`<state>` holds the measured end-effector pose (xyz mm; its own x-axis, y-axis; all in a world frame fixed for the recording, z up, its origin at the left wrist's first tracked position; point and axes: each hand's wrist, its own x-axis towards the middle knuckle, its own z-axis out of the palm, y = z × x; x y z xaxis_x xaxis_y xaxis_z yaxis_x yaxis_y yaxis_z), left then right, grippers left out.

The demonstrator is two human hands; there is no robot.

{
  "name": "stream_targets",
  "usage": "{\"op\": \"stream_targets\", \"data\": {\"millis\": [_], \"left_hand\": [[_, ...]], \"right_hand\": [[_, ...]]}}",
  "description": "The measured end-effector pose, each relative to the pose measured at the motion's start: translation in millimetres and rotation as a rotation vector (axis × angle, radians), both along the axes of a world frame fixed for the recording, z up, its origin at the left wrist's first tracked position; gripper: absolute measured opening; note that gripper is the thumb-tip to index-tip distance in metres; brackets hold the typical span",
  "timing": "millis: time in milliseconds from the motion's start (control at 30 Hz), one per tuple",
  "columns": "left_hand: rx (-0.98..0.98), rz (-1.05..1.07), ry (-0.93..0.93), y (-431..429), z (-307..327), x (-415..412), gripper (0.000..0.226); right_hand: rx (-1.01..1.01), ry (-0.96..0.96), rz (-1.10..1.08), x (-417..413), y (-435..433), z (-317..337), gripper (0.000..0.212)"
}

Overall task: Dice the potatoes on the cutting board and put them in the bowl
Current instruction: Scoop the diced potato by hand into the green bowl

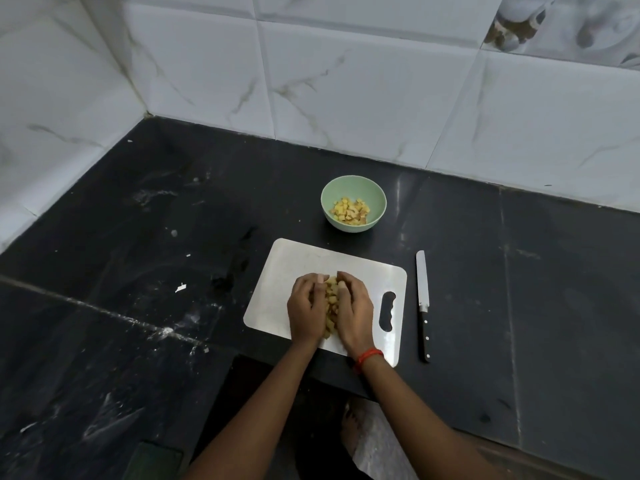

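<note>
White tiled wall (346, 98) fills the top of frame, corner at upper left. Black tabletop (138, 271) below it, dusty, pale smears at left. Cutting board (298, 258) lies flat at centre, handle slot on its right end, near edge of the tabletop just below it.

Left hand (306, 306) and right hand (355, 306) are both on the board, side by side, palms facing in. Grip of each: fingers curled inward, cupping the potato pile (331, 296) from either side, fingertips nearly meeting at the far end. Pile sits between the palms on the board's lower middle, mostly hidden.

Green bowl (346, 187) stands upright on the tabletop just above the board, not touching it. Knife (423, 299) lies flat on the tabletop right of the board, apart from it, blade pointing up-frame, black handle down-frame. Untouched by either hand.

Diced potato (350, 211) already covers the bowl's bottom. Red thread (369, 356) circles the right wrist. White scrap (180, 287) on the tabletop, well left of the board.
</note>
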<state>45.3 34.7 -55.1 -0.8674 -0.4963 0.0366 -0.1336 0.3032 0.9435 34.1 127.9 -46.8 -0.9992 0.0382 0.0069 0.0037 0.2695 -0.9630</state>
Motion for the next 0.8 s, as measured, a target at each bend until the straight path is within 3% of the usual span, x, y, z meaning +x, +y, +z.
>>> {"op": "stream_targets", "data": {"millis": [200, 533, 633, 800], "left_hand": [[0.301, 0.160, -0.045, 18, 12, -10, 0.035], [1.018, 0.316, -0.152, 9, 36, -24, 0.051], [1.061, 0.316, -0.156, 9, 44, -28, 0.050], [1.064, 0.280, -0.135, 13, 51, -36, 0.058]], "right_hand": [[-0.280, -0.132, -0.192, 0, -26, 11, 0.026], [-0.659, -0.433, -0.405, -20, -32, 24, 0.029], [-0.782, -0.462, -0.432, -23, -30, 30, 0.028], [-0.806, -0.445, -0.454, -29, -30, 40, 0.026]]}}
